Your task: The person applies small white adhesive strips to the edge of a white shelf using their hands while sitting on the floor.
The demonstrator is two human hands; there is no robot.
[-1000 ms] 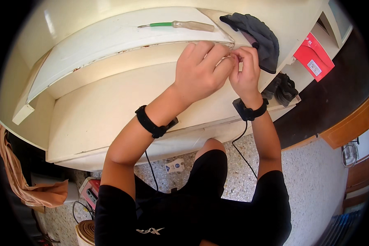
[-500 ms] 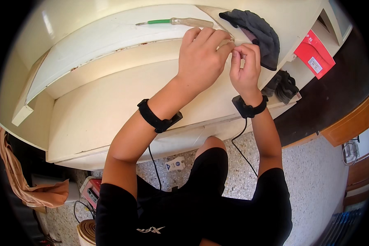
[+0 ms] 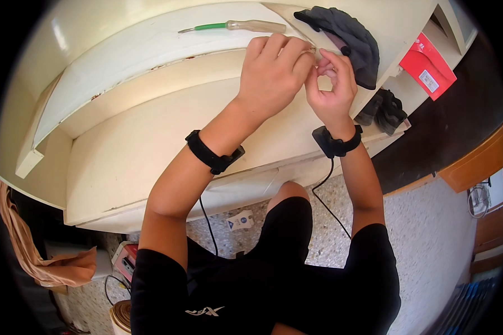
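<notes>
There are one screwdriver (image 3: pixel 257 26), two wristbands (image 3: pixel 204 153) (image 3: pixel 346 146), one red packet (image 3: pixel 427 66).

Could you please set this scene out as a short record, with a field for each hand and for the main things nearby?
Left hand: fingers bent, close beside the right hand; any held item is hidden
Right hand: fingers curled; grip unclear
Screwdriver: green shaft, clear handle, lying on the white board
Cloth: dark grey, right of the hands
Packet: red, farther right
Strap: black, one on each wrist
</notes>
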